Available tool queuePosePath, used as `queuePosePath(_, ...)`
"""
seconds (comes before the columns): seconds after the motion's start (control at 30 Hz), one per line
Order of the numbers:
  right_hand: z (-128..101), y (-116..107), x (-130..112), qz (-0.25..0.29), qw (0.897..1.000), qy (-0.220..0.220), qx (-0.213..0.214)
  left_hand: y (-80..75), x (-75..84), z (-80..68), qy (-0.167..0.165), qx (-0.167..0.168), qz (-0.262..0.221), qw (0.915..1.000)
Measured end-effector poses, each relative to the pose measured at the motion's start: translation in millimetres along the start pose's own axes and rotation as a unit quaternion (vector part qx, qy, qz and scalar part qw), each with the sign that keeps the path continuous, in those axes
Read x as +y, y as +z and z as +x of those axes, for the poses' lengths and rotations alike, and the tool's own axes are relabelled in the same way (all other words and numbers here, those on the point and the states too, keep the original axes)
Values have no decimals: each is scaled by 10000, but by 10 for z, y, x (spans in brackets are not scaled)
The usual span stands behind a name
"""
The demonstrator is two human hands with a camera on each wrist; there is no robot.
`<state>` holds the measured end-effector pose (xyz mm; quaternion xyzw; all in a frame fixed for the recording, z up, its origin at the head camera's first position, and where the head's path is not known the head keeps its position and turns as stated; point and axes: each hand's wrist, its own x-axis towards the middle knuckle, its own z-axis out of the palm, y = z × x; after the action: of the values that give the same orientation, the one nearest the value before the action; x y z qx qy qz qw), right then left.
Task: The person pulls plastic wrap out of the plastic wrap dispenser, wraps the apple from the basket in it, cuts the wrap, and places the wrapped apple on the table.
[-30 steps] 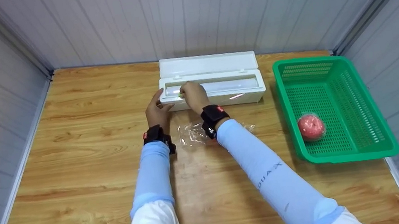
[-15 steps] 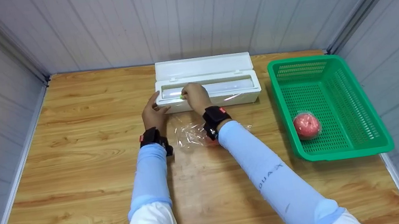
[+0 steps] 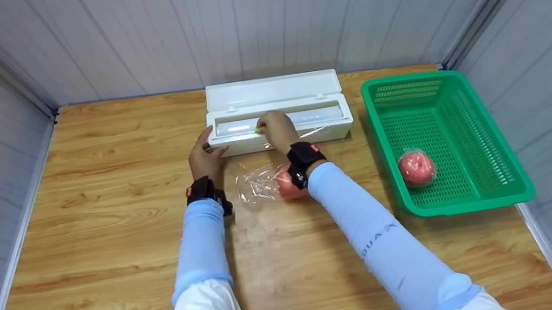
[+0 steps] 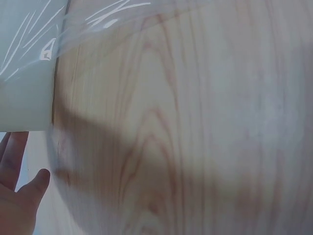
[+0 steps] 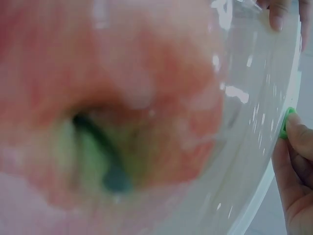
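Observation:
A long white cling film dispenser (image 3: 282, 140) stands with its lid raised, the film roll (image 3: 314, 116) showing inside. My right hand (image 3: 278, 128) pinches a small green slide cutter (image 5: 288, 122) between thumb and fingers at the box's front edge, left of its middle. At the box's left end, my left hand (image 3: 204, 157) rests its fairly straight fingers against the end, thumb held apart toward the front. Clear film (image 3: 257, 184) hangs from the front onto the table. It lies by a red apple (image 3: 288, 183), partly hidden under my right wrist; the apple's stem hollow fills the right wrist view.
A green plastic basket (image 3: 396, 175) stands to the right, with a film-wrapped apple (image 3: 416, 169) in its left part. Grey panel walls (image 3: 256, 21) enclose the wooden table (image 3: 119, 244) at the back and both sides.
My right hand has slid the green cutter a little to the right along the box. More of the red apple shows beside my right wrist. My left hand stays at the box's left end.

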<state>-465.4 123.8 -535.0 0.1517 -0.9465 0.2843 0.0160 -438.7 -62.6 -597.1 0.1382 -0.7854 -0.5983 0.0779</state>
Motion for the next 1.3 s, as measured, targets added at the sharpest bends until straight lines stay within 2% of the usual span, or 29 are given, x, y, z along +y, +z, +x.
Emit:
queuePosePath(0.33, -35, -57, 79, -3, 10000, -42, 51, 2, 9, -16, -93, 43, -217, 9997)
queuePosePath(0.57, -49, -78, 161, 61, 9999, -34, 122, -14, -24, 4, 188, -76, 185, 9996)
queuePosePath(0.67, -60, -88, 192, 94, 9999, 13, 107, -12, -30, -1, 48, -131, 21, 9999)
queuePosePath(0.9, -80, -136, 247, 118, 9998, 82, 124, -30, 24, -42, 80, -132, -47, 9999)
queuePosePath(1.1, -103, -188, 305, 190, 9996, 151, 143, -29, 52, -45, -16, -95, -85, 9999)
queuePosePath(1.3, -115, -223, 363, 334, 9991, 216, 134, -1, -17, -11, -45, -71, -271, 9996)
